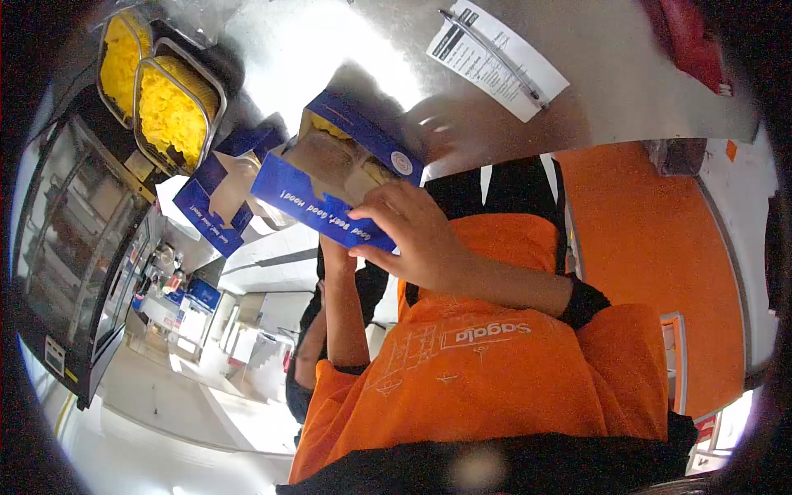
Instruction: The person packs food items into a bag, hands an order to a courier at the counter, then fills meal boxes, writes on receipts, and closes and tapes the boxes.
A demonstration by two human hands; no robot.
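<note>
A blue takeaway box [309,198], lettered "Good Beef, Good Mood!", stands with its top open and its brown inside showing. Some yellow food [330,128] is visible within it. My right hand [408,235] grips the near corner of its wall, thumb and fingers on either side of the edge. Beneath the box is my left hand [337,252], wrist upward against its underside; its fingers are mostly hidden behind the cardboard. A second open blue box [206,198] sits just to the left.
Two metal trays of yellow crumbly food [177,111] stand at upper left, above a glass-fronted black cabinet [70,239]. On the steel counter [363,33] lie a printed slip [470,70] and a pen [499,58]. Another person [309,355] in dark clothing is behind my left arm.
</note>
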